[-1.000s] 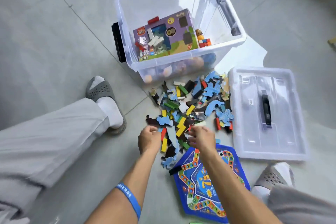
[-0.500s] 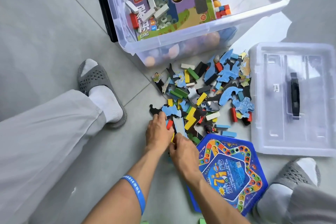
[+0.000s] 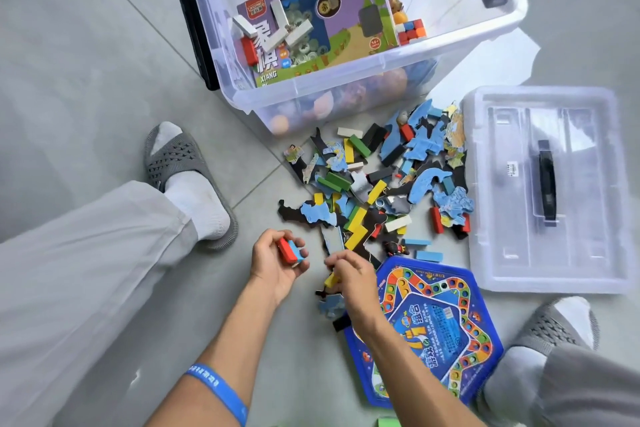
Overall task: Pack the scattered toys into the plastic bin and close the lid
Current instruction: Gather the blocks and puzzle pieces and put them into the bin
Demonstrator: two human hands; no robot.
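Observation:
A clear plastic bin (image 3: 349, 80) stands open at the top, holding a purple game box (image 3: 318, 21), small cubes and balls. Its clear lid (image 3: 547, 191) with a black handle lies flat on the floor at the right. A pile of scattered blocks and puzzle pieces (image 3: 381, 184) covers the floor between them. My left hand (image 3: 277, 262) holds a red block and a blue block (image 3: 291, 250) just left of the pile. My right hand (image 3: 349, 274) pinches a yellow block (image 3: 330, 279) at the pile's near edge. A blue game board (image 3: 429, 329) lies under my right forearm.
My left leg and grey slipper (image 3: 180, 170) lie to the left, the other slipper (image 3: 550, 326) at the lower right. A green block (image 3: 389, 422) sits at the bottom edge. Grey tiled floor (image 3: 86, 62) surrounds everything.
My left hand has lifted off the pile with a red and a blue block in it. My right hand has picked a yellow block from the pile's near edge.

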